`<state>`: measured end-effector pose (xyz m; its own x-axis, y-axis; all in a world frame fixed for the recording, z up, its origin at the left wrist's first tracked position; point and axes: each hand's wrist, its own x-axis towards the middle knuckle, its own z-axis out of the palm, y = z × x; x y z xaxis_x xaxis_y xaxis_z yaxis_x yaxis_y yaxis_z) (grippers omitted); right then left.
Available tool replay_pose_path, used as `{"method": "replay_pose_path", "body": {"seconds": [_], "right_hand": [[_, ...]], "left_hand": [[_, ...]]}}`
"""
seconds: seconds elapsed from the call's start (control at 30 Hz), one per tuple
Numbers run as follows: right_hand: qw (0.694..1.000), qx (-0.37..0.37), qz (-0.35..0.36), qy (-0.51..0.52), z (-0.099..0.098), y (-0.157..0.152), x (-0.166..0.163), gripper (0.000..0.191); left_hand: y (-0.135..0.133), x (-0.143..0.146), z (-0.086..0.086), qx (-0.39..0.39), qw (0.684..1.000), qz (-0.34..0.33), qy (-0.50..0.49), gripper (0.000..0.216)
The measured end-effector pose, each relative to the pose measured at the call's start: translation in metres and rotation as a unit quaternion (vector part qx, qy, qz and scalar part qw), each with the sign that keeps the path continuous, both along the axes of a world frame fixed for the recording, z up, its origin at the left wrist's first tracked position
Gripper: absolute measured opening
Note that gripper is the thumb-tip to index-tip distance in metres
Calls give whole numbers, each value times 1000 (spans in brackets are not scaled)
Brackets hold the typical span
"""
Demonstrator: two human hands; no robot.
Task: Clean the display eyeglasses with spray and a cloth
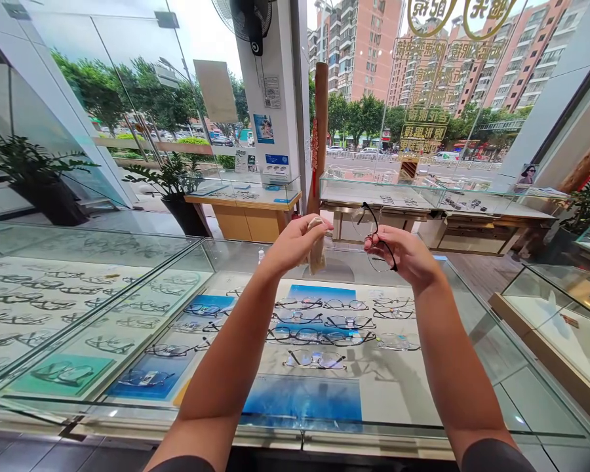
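Observation:
In my right hand [400,251] is a pair of eyeglasses [386,248] with a thin dark frame, pinched near its middle and turned on its side. My left hand [296,241] grips a crumpled beige cloth [317,254] that hangs below the fingers. A gap separates the cloth from the eyeglasses. Both hands are raised above the far side of a glass display counter [393,393]. Under the glass, several eyeglasses [316,359] lie in rows on white and blue panels.
A small white bottle [261,256] stands by my left wrist. Another glass case [560,314] is at the right. Beyond the counter are a wooden-based showcase [246,223], more display cases [373,190], a wooden post [320,131] and potted plants [181,190] before large windows.

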<state>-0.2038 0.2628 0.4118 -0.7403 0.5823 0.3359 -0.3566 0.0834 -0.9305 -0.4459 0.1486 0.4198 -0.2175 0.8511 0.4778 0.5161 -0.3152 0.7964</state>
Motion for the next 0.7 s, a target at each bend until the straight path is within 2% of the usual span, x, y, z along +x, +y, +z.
{"method": "replay_pose_path", "body": {"seconds": [0.2,0.3,0.4,0.53,0.63,0.7], "right_hand": [[999,23,25,-36,1,4,6,22],[997,27,42,-62,3,5,9,24],[995,40,47,-79,4,6,11,25],[994,59,34,-88,2,8,12,22],[993,66,28,-91,1,8,12,20],[993,67,29,-94,1,9,11,22]], "left_hand": [[3,-4,-2,12,999,-17,-24,37],[9,-14,-8,2,1000,-15,-3,37],[23,-28,-22,-16,1000,14,21,30],[49,-43,-49,-84,992,89,11,18],[61,-49,-64,-123,985,121,12,30],[59,-48,-64,-136,982,130,19,45]]}}
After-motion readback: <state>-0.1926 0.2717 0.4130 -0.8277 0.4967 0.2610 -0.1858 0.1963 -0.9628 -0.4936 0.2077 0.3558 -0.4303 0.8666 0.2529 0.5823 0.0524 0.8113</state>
